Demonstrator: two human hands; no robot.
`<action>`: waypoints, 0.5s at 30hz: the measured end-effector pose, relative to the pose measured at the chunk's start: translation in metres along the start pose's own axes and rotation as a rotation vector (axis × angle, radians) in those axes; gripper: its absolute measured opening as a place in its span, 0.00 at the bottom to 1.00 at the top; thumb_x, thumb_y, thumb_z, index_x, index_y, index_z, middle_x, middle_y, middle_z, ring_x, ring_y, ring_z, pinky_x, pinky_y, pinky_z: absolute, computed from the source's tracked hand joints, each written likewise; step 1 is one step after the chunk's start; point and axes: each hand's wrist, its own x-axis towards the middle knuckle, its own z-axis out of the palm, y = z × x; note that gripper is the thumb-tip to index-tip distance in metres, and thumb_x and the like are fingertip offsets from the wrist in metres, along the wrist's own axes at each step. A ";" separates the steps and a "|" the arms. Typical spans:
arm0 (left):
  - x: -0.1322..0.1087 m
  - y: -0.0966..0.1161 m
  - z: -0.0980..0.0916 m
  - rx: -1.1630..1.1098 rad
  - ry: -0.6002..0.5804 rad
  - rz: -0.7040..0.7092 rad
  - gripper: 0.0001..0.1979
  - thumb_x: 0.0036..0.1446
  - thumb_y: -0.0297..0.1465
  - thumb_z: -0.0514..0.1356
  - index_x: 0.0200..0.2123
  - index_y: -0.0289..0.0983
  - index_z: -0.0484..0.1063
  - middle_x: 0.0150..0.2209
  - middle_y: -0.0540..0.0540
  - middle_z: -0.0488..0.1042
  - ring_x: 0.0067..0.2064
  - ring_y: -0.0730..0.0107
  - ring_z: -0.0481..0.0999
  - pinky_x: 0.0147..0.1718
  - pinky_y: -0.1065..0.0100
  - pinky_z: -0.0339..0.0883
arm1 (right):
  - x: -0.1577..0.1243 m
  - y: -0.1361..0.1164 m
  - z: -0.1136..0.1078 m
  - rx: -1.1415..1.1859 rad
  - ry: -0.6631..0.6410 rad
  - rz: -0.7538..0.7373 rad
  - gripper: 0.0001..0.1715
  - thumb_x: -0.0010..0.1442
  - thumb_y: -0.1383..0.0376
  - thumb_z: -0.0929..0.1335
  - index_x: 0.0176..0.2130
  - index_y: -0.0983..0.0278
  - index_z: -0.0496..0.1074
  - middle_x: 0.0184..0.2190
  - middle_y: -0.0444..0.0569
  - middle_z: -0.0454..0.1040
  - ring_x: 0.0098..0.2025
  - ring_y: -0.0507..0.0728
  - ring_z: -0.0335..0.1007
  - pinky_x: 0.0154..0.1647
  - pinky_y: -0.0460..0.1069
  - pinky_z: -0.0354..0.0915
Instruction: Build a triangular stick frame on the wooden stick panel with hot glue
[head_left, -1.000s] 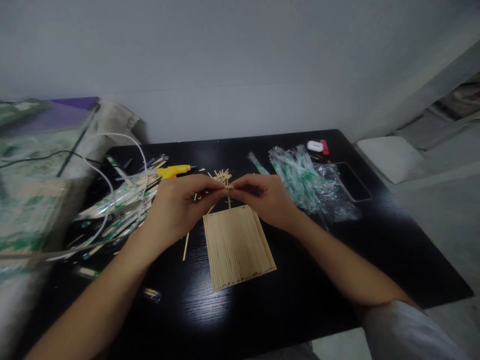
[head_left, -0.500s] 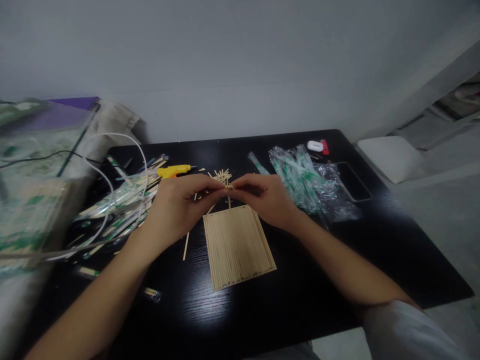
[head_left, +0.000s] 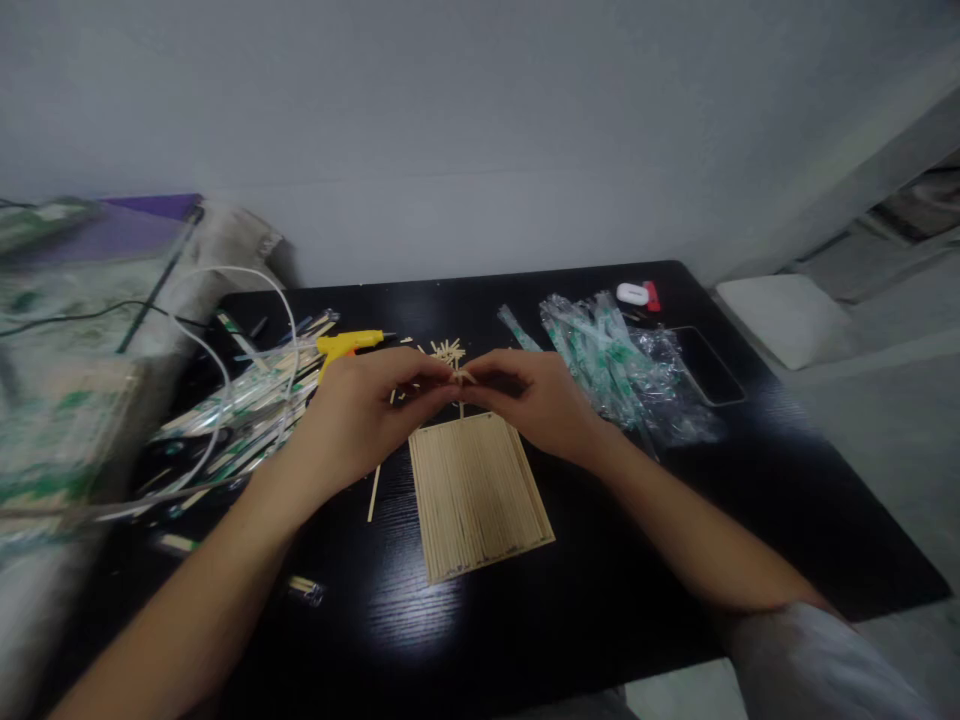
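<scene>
My left hand (head_left: 375, 400) and my right hand (head_left: 536, 405) meet above the far edge of a flat panel, fingertips pinched close together. Between them is a short, pale bamboo stick (head_left: 463, 377), which looks bent or snapped at the middle; the fingers cover most of it. Below lies the panel of sticks (head_left: 480, 495), set side by side into a near square. A pile of short cut sticks (head_left: 448, 350) lies just beyond my fingertips. One thin loose stick (head_left: 374, 492) rests left of the panel.
Left of my hands are a yellow glue gun (head_left: 349, 342), wrapped chopsticks (head_left: 247, 400) and a looping white cable (head_left: 289, 320). To the right lie crumpled plastic wrappers (head_left: 592, 345), a phone (head_left: 709, 365) and a white earbud case (head_left: 632, 293). The black table (head_left: 637, 590) meets a wall.
The stick between my fingertips now looks bent or snapped, where it was mostly covered before. My hands have barely shifted. The view has moved very slightly.
</scene>
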 end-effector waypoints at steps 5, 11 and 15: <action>0.001 0.003 -0.005 -0.013 -0.035 -0.041 0.10 0.64 0.40 0.65 0.44 0.42 0.81 0.39 0.49 0.84 0.37 0.68 0.81 0.35 0.69 0.73 | 0.000 -0.005 -0.001 0.008 -0.006 0.026 0.10 0.61 0.61 0.77 0.42 0.63 0.83 0.36 0.46 0.84 0.37 0.54 0.80 0.42 0.50 0.74; 0.000 0.001 -0.014 0.039 -0.016 -0.050 0.13 0.63 0.43 0.66 0.46 0.44 0.81 0.40 0.48 0.84 0.38 0.66 0.82 0.37 0.66 0.74 | 0.000 -0.008 -0.005 -0.002 0.006 0.008 0.12 0.60 0.62 0.77 0.44 0.63 0.82 0.40 0.48 0.84 0.41 0.55 0.81 0.46 0.51 0.74; -0.005 -0.002 -0.027 0.066 0.072 -0.089 0.13 0.63 0.45 0.66 0.45 0.45 0.81 0.41 0.48 0.84 0.39 0.65 0.82 0.38 0.65 0.75 | -0.001 -0.009 -0.009 -0.028 0.013 -0.024 0.14 0.60 0.62 0.77 0.46 0.63 0.81 0.43 0.49 0.84 0.44 0.56 0.81 0.50 0.53 0.75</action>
